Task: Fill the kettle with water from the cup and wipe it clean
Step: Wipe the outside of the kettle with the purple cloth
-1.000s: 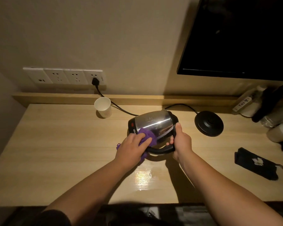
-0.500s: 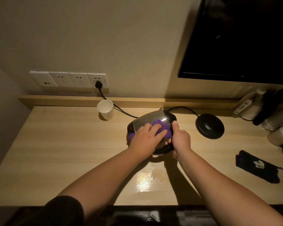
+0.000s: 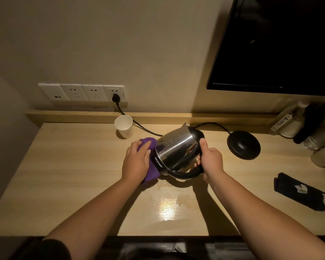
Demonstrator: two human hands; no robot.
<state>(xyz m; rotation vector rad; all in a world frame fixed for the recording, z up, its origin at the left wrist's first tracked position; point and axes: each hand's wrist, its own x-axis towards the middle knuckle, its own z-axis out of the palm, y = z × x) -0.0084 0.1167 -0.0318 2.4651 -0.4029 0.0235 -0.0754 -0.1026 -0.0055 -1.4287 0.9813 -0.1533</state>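
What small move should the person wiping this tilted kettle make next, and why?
Probably sweep the purple cloth under the left hand up the kettle body. The right hand holds the handle, tilting the kettle, and the cloth sits only at its base.

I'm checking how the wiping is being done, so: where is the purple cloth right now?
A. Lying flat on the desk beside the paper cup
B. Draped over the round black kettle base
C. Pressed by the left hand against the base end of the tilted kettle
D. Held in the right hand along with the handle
C: the left hand presses the purple cloth against the base end of the tilted kettle, while the right hand grips its handle.
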